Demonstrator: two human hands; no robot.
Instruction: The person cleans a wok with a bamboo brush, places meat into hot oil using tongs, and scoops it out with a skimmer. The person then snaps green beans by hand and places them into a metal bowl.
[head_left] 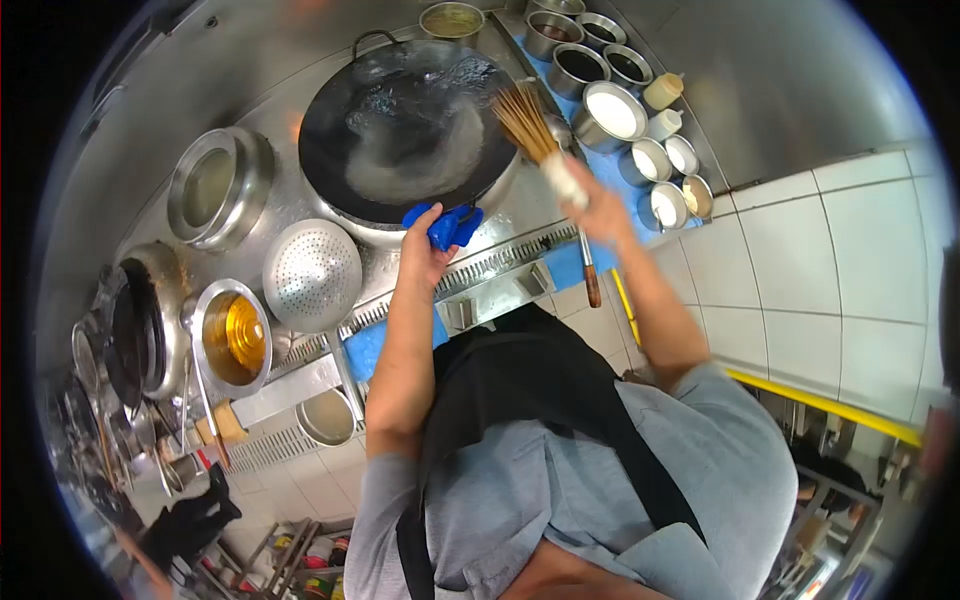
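Note:
A large black wok (330,150) with water in it sits on the stove. My left hand (428,245) grips a blue cloth (458,226) at the wok's near rim. Closed round the white-wrapped handle of a bamboo brush (527,125), my right hand (600,208) is to the right of the wok. The brush's bristles point up and left, near the wok's right edge. Below my right hand lies a ladle with a wooden handle (593,287), its upper part partly hidden.
Metal seasoning pots (612,112) and squeeze bottles (664,90) stand at the upper right. Left of the wok are a perforated strainer (312,275), a bowl of yellow oil (236,335) and a round metal pot (205,190). Another person's legs (190,515) show at the lower left.

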